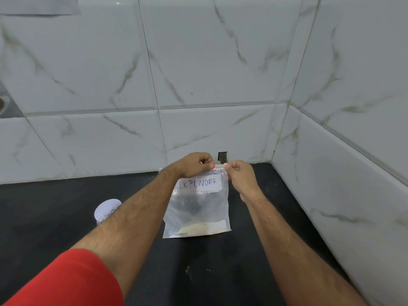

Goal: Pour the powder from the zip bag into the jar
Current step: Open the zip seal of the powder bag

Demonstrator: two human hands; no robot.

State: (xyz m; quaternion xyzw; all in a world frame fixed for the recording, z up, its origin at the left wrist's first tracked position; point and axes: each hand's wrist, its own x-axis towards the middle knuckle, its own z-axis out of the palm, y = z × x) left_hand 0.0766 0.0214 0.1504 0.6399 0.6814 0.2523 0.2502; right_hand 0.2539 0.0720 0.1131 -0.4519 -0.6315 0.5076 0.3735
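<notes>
You are only at the opening step: your left hand (194,164) and right hand (239,173) each pinch the zip bag's (197,208) sealed top above the tabletop (254,261), powder (203,228) inside, pouring undone, no jar clearly visible.

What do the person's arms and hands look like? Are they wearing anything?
Both forearms are bare and a bit hairy. The left arm has a bright red sleeve near the bottom of the picture. No sleeve shows on the right arm. The left hand and right hand wear no gloves, and no rings or watch show.
</notes>
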